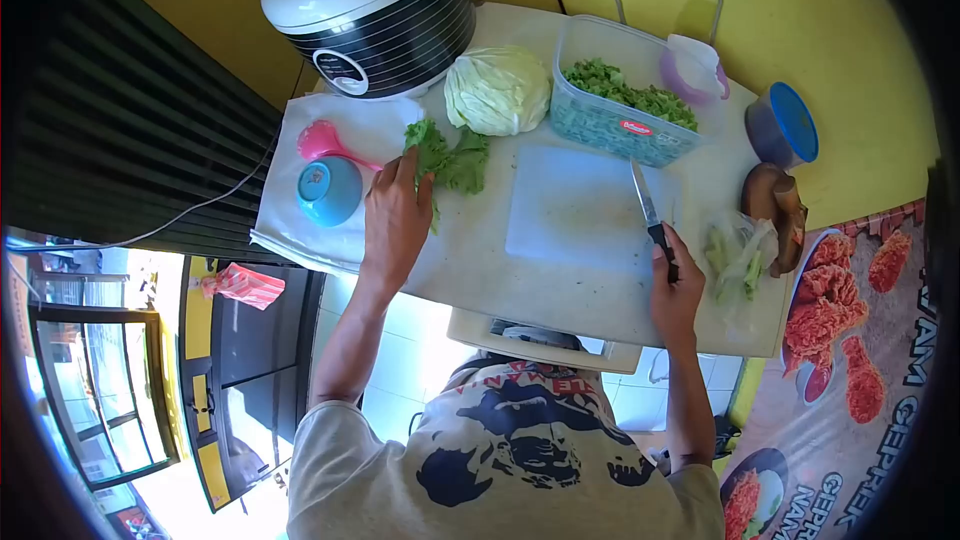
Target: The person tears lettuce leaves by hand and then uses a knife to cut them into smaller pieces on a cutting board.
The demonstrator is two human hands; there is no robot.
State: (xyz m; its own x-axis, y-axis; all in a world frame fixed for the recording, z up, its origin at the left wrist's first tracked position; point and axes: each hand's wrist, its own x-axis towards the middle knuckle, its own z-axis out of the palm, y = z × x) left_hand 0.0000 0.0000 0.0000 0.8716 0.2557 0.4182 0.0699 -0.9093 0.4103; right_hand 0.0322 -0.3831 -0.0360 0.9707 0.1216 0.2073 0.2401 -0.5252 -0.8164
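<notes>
My left hand is at the left of the table, its fingers closed on green lettuce leaves. The fingertips are partly hidden among the leaves. In my right hand is a knife with a black handle, its blade pointing away from me over the right part of a white cutting board. Small specks lie on the board. A pale green cabbage stands just behind the lettuce. Behind the board, a clear plastic container holds chopped green leaves.
A rice cooker stands at the back left. A blue bowl, upside down, and a pink ladle lie on white cloth. At right are a plastic bag with green scraps, a brown object and a blue-lidded tub.
</notes>
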